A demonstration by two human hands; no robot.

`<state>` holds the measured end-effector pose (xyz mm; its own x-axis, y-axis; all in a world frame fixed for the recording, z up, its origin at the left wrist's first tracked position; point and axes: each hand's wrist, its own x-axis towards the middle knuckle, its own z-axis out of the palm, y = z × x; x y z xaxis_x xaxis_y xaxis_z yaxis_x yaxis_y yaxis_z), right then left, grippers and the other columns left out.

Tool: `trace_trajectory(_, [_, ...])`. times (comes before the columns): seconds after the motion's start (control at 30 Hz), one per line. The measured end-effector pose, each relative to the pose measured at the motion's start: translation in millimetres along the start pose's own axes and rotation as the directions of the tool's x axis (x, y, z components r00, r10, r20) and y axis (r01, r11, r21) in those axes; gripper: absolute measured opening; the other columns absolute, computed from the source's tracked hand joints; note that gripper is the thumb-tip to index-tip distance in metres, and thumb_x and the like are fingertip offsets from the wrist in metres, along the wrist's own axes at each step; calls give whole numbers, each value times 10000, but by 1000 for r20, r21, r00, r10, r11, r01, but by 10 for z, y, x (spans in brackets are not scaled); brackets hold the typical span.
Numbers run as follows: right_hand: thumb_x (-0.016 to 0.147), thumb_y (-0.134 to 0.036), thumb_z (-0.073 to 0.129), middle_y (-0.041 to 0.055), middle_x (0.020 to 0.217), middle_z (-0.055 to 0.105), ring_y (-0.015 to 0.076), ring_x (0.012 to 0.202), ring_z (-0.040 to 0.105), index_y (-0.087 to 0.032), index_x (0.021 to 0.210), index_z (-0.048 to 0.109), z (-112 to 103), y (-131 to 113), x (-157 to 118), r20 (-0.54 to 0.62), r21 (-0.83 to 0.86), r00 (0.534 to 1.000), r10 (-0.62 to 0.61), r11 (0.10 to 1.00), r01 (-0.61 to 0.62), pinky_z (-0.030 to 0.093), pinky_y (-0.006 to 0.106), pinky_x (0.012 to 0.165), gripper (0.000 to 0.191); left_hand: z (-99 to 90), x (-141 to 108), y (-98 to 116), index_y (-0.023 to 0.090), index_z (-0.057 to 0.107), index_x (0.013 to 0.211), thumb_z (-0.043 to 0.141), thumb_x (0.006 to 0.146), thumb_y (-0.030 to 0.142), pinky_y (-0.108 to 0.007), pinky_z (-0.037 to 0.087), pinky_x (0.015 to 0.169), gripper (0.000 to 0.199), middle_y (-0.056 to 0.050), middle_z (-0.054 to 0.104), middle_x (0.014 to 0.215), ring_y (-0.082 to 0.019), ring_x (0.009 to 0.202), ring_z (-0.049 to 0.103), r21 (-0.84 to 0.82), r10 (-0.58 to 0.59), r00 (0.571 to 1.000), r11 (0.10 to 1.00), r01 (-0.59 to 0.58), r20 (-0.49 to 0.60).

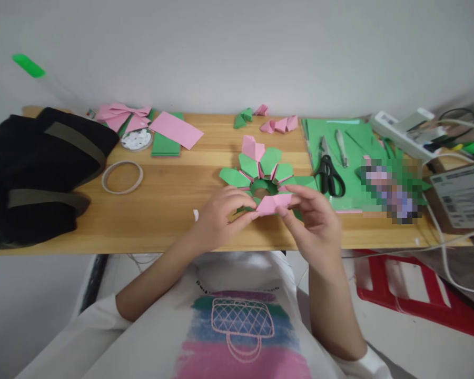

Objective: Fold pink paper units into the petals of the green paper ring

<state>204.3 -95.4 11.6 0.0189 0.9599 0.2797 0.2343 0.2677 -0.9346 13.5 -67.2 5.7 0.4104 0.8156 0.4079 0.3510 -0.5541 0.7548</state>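
Note:
A ring of folded green and pink paper petals (282, 172) lies on the wooden table in front of me, with a round opening in its middle. At its near side is a folded pink paper piece (274, 203). My left hand (227, 210) pinches the left end of this piece between thumb and fingers. On its right end, my right hand (310, 216) grips with thumb and fingertips. Another pink petal (253, 148) stands out at the ring's far side. My fingers partly cover the ring's near petals.
Black scissors (329, 175) and a craft knife (342, 148) rest on green sheets (353, 181) to the right. Small folded pieces (279, 125) lie at the back. A tape roll (122, 177), pink paper (176, 129) and black cloth (43, 173) are left; a power strip (403, 131) is far right.

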Motion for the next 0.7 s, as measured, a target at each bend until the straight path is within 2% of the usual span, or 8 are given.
trace_trajectory(0.17, [818,-290,688,30,860,693,187,782,662,-263,1098,585,2,27,116,-41,79,997,61,995,-57,561,371,750,299,21,-20,-83,193,671,911,646,849,227,-357,495,865,75,-65,733,932,-203,924,661,71,-21,999,997,24,-47])
trace_trajectory(0.37, [841,-311,660,38,884,704,189,810,672,-266,1099,589,-3,37,171,-34,133,994,100,987,-95,562,370,765,272,37,-13,-120,205,683,889,590,874,222,-344,504,845,95,-50,737,913,-193,893,666,68,-76,996,994,80,-53])
trace_trajectory(0.5, [856,-302,640,40,908,705,179,818,676,-258,1066,610,-18,16,171,-198,92,979,56,995,-39,570,357,750,217,33,-2,-112,208,688,881,583,874,233,-335,504,822,108,-48,740,909,-195,881,668,82,-105,993,991,109,-56])
trace_trajectory(0.6, [879,-279,609,48,904,703,175,801,674,-241,1026,623,-55,-22,129,-361,7,933,-5,1000,8,569,343,713,152,30,5,-111,211,686,870,583,873,228,-326,503,804,105,-40,740,890,-191,860,667,79,-99,993,991,104,-68])
trace_trajectory(0.7, [886,-268,602,27,801,687,152,682,641,-237,987,642,-112,-59,39,-411,-23,911,-10,1000,0,549,312,633,113,30,12,-115,210,683,862,584,872,215,-317,502,785,100,-36,738,879,-187,846,665,68,-94,993,993,98,-66])
